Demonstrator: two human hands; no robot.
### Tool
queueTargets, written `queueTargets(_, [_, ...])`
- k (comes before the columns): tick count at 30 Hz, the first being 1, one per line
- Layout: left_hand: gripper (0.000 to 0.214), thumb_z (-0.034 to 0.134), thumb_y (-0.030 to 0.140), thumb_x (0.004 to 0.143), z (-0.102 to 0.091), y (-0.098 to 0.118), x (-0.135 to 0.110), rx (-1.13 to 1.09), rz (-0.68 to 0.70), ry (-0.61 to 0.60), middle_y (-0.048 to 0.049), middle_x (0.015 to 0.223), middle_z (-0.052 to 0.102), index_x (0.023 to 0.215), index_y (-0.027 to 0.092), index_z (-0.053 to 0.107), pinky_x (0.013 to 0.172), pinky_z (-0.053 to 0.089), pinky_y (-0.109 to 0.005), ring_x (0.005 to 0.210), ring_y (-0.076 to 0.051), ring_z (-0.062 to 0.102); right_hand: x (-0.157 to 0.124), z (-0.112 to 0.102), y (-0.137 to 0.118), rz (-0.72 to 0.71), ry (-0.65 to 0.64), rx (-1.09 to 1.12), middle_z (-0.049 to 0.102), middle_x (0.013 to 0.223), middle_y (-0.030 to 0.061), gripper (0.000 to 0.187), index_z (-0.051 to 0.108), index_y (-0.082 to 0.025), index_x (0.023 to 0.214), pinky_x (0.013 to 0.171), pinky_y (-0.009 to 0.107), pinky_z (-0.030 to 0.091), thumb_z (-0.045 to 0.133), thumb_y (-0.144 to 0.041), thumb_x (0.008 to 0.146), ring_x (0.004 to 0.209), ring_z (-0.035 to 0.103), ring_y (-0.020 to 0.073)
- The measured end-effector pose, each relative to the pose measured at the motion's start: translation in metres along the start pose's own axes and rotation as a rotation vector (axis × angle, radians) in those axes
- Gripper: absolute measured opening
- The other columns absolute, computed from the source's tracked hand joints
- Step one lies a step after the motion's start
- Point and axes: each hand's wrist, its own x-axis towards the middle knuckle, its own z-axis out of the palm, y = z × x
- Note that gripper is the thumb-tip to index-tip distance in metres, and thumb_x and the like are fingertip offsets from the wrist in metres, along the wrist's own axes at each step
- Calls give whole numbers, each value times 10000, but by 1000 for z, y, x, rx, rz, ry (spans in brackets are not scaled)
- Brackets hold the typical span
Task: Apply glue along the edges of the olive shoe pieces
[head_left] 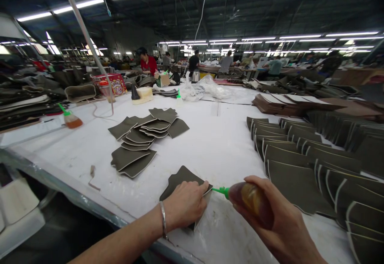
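My left hand [187,204], with a silver bangle at the wrist, is on a dark olive-grey, leather-like panel [177,180] at the table's near edge. Its index finger reaches to the panel's right edge and the other fingers are bent; the thumb is hidden. My right hand [276,216] is wrapped round a squeeze bottle [247,198] of amber-brown liquid, tilted almost level. The bottle's thin green nozzle points left, its tip at the panel's edge beside my left fingertip. Whether any liquid is coming out I cannot tell.
A loose pile of similar panels [144,136] lies left of centre. Overlapping rows of panels [288,168] cover the right side. Another glue-type bottle [72,120] leans at the far left. Clear plastic bags [207,88] and a metal pole [87,36] stand farther back. Co-workers are in the background.
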Motion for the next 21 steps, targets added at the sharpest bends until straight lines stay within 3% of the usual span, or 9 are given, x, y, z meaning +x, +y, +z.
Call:
queueTargets(10, [497,376,212,861,1,1,-2,3,-23,-13,-97,975,667,1347,228,480,775,503,-387,862,-276,657,0,0,12,107,33,7,631,1027,25,402,503,-279,1177,789,330,516,654,-485,867,828,644,214])
queueTargets(16, [505,381,247,874,2,1,-2,0,-16,-9,-104,1002,666,1372,224,459,791,505,-416,888,-295,656,-2,-3,12,185,-61,105,639,974,-14,413,495,-290,1166,714,278,513,673,-491,853,776,647,186])
queueTargets(21, [489,389,261,879,-2,0,-2,-23,-12,-27,-107,1028,676,1360,221,471,807,506,-414,934,-301,656,-1,-2,15,255,-13,129,645,936,-5,423,512,-268,1144,681,279,515,670,-512,837,753,648,198])
